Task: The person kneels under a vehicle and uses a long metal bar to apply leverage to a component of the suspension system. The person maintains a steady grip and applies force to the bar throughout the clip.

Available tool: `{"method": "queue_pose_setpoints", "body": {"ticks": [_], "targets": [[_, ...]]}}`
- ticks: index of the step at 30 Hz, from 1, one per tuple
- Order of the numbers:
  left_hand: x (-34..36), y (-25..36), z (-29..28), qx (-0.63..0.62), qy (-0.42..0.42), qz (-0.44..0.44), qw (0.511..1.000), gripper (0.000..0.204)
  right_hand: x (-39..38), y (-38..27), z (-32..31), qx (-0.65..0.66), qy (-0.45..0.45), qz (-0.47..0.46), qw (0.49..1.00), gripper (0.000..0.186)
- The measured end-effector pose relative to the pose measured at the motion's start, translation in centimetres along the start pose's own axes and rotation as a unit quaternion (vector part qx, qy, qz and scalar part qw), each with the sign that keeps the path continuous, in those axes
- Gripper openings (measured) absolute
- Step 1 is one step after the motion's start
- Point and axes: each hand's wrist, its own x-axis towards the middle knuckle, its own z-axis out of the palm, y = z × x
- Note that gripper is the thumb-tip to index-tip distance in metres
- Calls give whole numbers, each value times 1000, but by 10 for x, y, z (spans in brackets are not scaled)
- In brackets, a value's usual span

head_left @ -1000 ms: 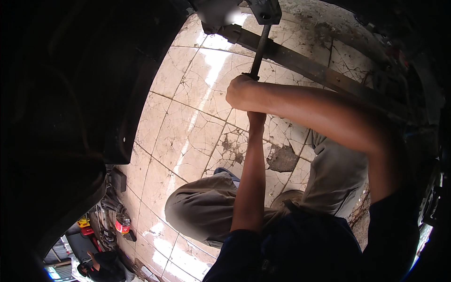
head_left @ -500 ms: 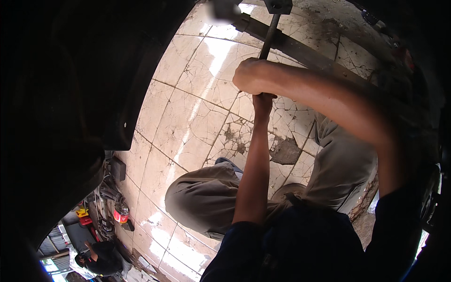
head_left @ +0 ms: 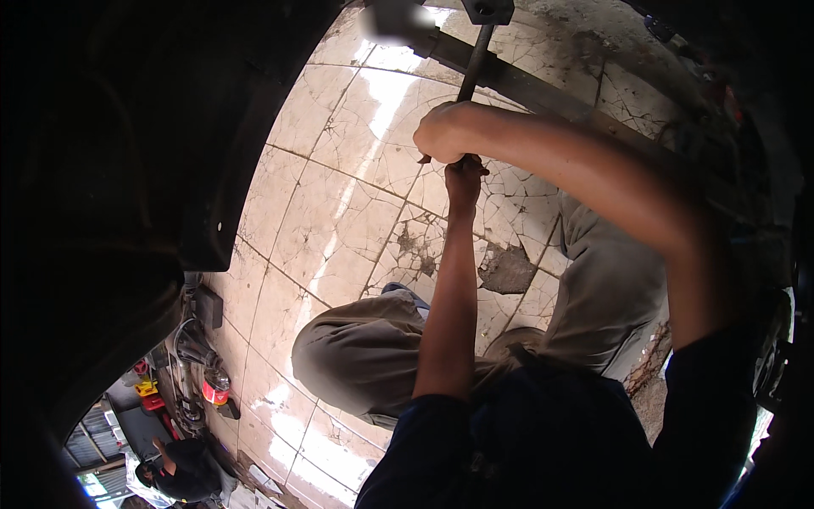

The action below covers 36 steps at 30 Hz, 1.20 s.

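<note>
A dark metal rod (head_left: 476, 68) runs down from a metal block with a hole (head_left: 489, 10) at the top edge. My right hand (head_left: 439, 133) is closed around the rod's lower part, with the arm bent across from the right. Just below it, my left hand (head_left: 465, 176) is closed at the rod's lower end, its arm reaching straight up from the lower edge. Most fingers of both hands are hidden behind the hands themselves.
A long metal bar (head_left: 526, 89) slants behind the rod. Large dark bodywork (head_left: 110, 170) fills the left side. The cracked tile floor (head_left: 297, 195) has a broken patch (head_left: 507, 270). At lower left are a bottle with a red label (head_left: 215, 394) and another person (head_left: 182, 467).
Both hands have shifted slightly left in the picture, along with the rod and block, as the whole view moved a little. The left wrist appears slightly turned. The grip stays on the rod.
</note>
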Motion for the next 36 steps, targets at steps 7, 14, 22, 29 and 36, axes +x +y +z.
{"method": "queue_pose_setpoints", "body": {"ticks": [7,14,22,29,36], "targets": [[1,0,3,1,-25,31,999,21,7,5,3,-21,-12,-39,999,25],[-2,-2,-10,13,12,10,1000,21,-2,-16,-10,-5,-7,-27,1000,23],[-2,2,0,213,72,215,950,19,1,-21,4,-91,-2,-30,995,20],[-1,10,0,23,-15,-5,1000,13,4,-7,4,-37,7,-23,999,19],[-2,5,8,-15,-21,47,999,13,2,0,5,-23,18,-21,999,27]]}}
